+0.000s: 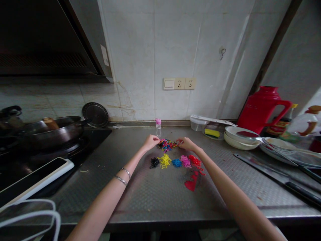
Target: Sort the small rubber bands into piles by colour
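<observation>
A mixed pile of small coloured rubber bands [167, 145] lies on the metal counter between my hands. My left hand [151, 142] is closed in a pinch at the pile's left edge; whatever its fingertips hold is too small to make out. At the right edge, my right hand [187, 144] pinches what looks like a reddish rubber band. Nearer to me is a row of sorted heaps: black bands [154, 163], yellow bands [165, 161], blue bands [177, 163], pink bands [186, 161] and red bands [195, 160]. A clear bottle with a pink cap [158, 128] stands behind the pile.
Red heart-shaped pieces [191, 183] lie in front of the red heap. Rightward are a clear tub [198, 124], a yellow sponge [212, 133], stacked bowls [242, 142], a red thermos [260, 108] and a long knife [265, 170]. A pan [57, 130] sits on the stove at left.
</observation>
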The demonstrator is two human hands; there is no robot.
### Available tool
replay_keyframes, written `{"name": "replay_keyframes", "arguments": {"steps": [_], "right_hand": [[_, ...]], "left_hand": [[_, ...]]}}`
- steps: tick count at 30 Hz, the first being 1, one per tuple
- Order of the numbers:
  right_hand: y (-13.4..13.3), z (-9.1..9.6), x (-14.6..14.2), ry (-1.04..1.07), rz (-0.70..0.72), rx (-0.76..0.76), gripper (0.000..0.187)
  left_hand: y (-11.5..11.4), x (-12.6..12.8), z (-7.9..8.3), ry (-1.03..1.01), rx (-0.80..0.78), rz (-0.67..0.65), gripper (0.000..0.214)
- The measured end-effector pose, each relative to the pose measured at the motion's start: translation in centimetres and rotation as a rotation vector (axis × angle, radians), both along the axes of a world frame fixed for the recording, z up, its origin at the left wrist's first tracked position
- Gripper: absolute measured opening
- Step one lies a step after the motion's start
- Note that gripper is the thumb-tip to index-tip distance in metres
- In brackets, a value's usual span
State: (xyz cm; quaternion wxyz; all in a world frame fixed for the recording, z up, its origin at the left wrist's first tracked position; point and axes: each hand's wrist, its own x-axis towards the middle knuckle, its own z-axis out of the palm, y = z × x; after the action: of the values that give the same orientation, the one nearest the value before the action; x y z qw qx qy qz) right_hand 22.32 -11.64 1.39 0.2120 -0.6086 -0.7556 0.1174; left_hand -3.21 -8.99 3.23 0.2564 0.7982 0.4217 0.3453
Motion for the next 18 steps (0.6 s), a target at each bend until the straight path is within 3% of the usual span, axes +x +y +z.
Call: {"name": "replay_keyframes", "arguments": {"steps": [10,15,18], "right_hand": [[0.1,0.0,-0.9,-0.043,0.012,0.03,0.04],[-1.0,1.7,0.7,-0.059,0.002,0.063,0.038],[-2.1,3.1,2.1,-0.043,-0.004,-0.05,0.037]], "left_hand": [[0.1,-0.4,-1.1,0.008,-0.008,0.031,0.024],[0.0,-0.2,-1.6,0.049,-0.036,0.014,0.025],[-0.4,0.2,-1.8,0.102,-0.041,-0.018,0.024]]}}
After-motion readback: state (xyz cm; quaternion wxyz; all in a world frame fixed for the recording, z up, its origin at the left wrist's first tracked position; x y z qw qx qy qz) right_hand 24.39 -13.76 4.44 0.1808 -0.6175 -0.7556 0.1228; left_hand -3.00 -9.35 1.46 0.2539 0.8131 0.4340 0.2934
